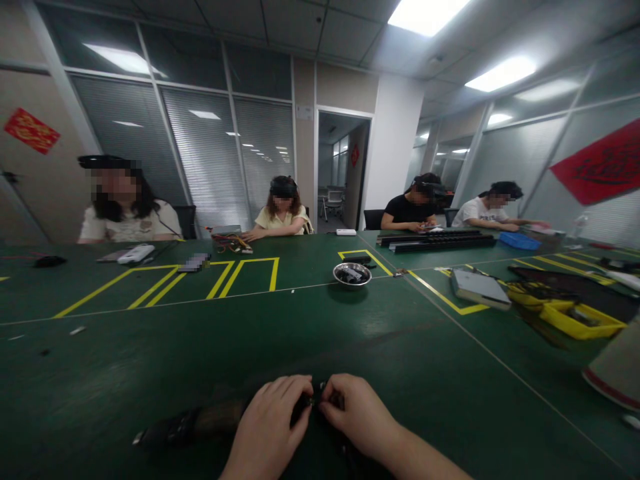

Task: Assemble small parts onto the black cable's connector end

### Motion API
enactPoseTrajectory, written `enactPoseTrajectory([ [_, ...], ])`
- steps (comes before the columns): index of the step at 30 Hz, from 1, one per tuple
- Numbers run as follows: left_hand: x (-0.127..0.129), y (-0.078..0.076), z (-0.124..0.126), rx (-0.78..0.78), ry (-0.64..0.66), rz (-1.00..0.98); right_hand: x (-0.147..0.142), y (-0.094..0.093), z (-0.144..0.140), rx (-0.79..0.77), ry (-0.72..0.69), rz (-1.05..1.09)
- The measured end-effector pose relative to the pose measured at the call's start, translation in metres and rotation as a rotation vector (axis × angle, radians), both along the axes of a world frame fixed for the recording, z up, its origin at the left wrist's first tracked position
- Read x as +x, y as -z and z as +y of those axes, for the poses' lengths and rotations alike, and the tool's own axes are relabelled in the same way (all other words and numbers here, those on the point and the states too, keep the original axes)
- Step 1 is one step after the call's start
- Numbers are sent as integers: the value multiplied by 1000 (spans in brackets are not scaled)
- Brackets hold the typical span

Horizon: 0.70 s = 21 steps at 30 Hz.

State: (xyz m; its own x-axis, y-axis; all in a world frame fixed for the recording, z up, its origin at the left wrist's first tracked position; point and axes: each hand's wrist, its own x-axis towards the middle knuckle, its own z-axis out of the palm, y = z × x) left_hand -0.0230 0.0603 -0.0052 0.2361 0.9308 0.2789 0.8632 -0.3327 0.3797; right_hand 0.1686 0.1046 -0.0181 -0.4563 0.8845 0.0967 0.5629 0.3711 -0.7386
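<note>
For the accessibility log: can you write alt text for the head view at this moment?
Two bare hands, the left hand and right hand, meet over a small dark object at the near edge of a green table marked with yellow tape. A metal bowl sits mid-table, yellow trays at right, and four people sit along the far side.

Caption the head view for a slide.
Both hands, left hand and right hand, pinch a small dark part over the green table.

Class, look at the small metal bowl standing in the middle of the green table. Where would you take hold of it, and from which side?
Probably by the rim of the metal bowl, from above. It stands upright and open-topped on the green table, apart from other things, with small dark parts inside; a pinch grip over the near edge should keep it level.
</note>
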Motion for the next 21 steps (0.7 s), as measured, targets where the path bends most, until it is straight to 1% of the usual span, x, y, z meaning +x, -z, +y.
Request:
enactPoseTrajectory([
  [4, 0, 2, 0, 0, -16, -10, 0, -1, 1, -2, -6, -6],
  [10, -1, -3, -1, 2, 11, 2, 0, -2, 0, -4, -7, -18],
  [13, -1, 0, 0, 22, 12, -1, 0, -3, 0, -11, -11, -23],
  [17, -2, 5, 1, 41, -18, -14, 0, -3, 0, -23, -8, -8],
  [21, 0, 0, 0, 22, -2, -12, 0, -2, 0, -12, -14, 9],
])
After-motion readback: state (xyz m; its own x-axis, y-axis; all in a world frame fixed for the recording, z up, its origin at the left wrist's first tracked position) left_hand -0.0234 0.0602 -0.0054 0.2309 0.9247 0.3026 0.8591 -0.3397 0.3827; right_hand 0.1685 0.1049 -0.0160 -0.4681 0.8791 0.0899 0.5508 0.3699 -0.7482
